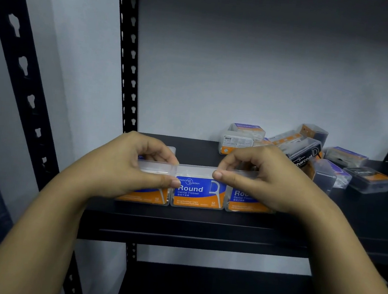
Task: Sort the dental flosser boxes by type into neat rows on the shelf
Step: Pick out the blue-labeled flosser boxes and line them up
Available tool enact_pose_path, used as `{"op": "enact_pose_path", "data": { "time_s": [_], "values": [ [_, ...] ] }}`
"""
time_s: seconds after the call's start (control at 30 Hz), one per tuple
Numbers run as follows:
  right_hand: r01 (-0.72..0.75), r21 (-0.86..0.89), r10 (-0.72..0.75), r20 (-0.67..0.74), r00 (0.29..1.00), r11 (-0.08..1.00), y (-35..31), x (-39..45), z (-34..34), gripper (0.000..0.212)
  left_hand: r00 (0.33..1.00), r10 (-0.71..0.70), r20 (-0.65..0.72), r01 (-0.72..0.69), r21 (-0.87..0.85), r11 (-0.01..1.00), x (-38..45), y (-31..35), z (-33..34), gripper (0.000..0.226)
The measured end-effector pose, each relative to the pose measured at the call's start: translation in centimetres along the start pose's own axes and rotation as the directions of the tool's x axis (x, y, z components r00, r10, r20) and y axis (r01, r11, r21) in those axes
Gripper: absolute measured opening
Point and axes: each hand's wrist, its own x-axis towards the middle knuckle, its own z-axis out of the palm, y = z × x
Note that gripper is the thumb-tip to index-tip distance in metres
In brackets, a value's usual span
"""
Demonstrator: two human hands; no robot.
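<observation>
Three clear boxes with blue and orange "Round Dental Flosser" labels stand side by side at the front of the black shelf [204, 220]. My left hand [132, 166] grips the left box [144, 195], thumb on its front, fingers over its top. The middle box [198, 192] stands between my hands, its label fully visible. On the other side my right hand [259, 178] grips the right box [247, 203] in the same way. Another box sits partly hidden behind my left hand.
A loose heap of flosser boxes [308, 155] lies at the back right of the shelf, some with black "Charcoal" labels, some purple and orange. A black slotted upright [127, 66] stands at the back left, a white wall behind.
</observation>
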Motion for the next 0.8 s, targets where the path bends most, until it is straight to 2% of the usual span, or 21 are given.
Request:
{"op": "enact_pose_path", "data": {
  "time_s": [0.1,0.37,0.47,0.57,0.7,0.8],
  "values": [
    [0.011,-0.043,-0.014,-0.066,0.998,0.999,0.3,-0.1,0.1,0.043,1.000,0.000,-0.006,0.000,0.002,1.000,0.0,0.1,0.1,0.034],
    [0.009,-0.134,-0.025,-0.116,0.993,0.991,-0.4,-0.1,0.1,0.043,1.000,0.002,0.009,-0.002,0.013,1.000,0.2,0.0,-0.1,0.027],
    [-0.011,-0.184,-0.014,-0.135,0.991,0.983,-0.5,-0.1,0.3,0.047,1.000,-0.004,-0.004,0.004,-0.005,1.000,0.1,0.0,-0.1,0.035],
    [0.003,-0.176,-0.021,-0.102,0.995,0.984,-0.7,0.1,0.3,0.052,0.999,-0.026,-0.024,0.026,-0.021,0.999,-0.1,0.2,-0.1,0.040],
    [0.045,-0.078,-0.043,0.023,0.999,0.996,-0.7,0.3,0.1,0.045,0.999,-0.014,-0.050,0.015,0.023,1.000,-0.3,0.9,-0.3,0.046],
    [0.048,-0.049,-0.045,0.051,0.998,0.998,-0.4,0.3,0.0,0.041,0.987,0.024,-0.158,-0.024,0.001,1.000,0.1,1.4,-1.2,0.043]
  ]
}}
